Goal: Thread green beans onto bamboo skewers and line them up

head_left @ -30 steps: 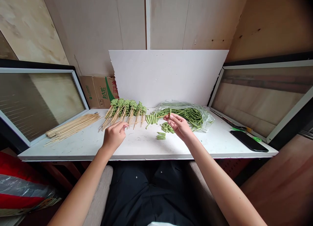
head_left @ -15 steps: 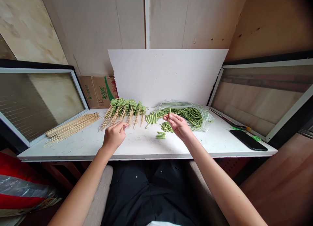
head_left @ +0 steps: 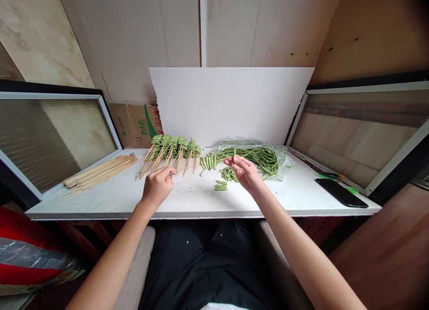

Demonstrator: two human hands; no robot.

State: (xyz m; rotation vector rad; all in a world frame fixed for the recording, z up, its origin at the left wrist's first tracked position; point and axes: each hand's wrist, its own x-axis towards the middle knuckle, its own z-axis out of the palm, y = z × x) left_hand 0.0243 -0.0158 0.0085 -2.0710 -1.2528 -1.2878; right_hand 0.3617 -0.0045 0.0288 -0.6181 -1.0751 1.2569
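My left hand [head_left: 158,183] is closed on the left end of a thin bamboo skewer [head_left: 189,168], held level above the table. Several short green bean pieces [head_left: 208,163] are threaded side by side along its right half. My right hand [head_left: 245,170] pinches one more green bean piece [head_left: 234,153] upright at the skewer's right end. Whether the tip has pierced this piece I cannot tell. Below the skewer lie a small row of cut pieces [head_left: 220,185] and a loose pile of cut pieces [head_left: 228,174].
Finished bean skewers [head_left: 174,145] are stacked behind my left hand. Bare bamboo skewers [head_left: 100,172] lie at the left. A clear plastic bag [head_left: 284,160] holds long green beans [head_left: 261,157]. A black phone [head_left: 341,193] and scissors [head_left: 326,172] lie at the right of the white table [head_left: 187,205].
Almost nothing differs. Both hands keep their hold on the skewer and the bean piece, and the whole view has shifted very slightly.
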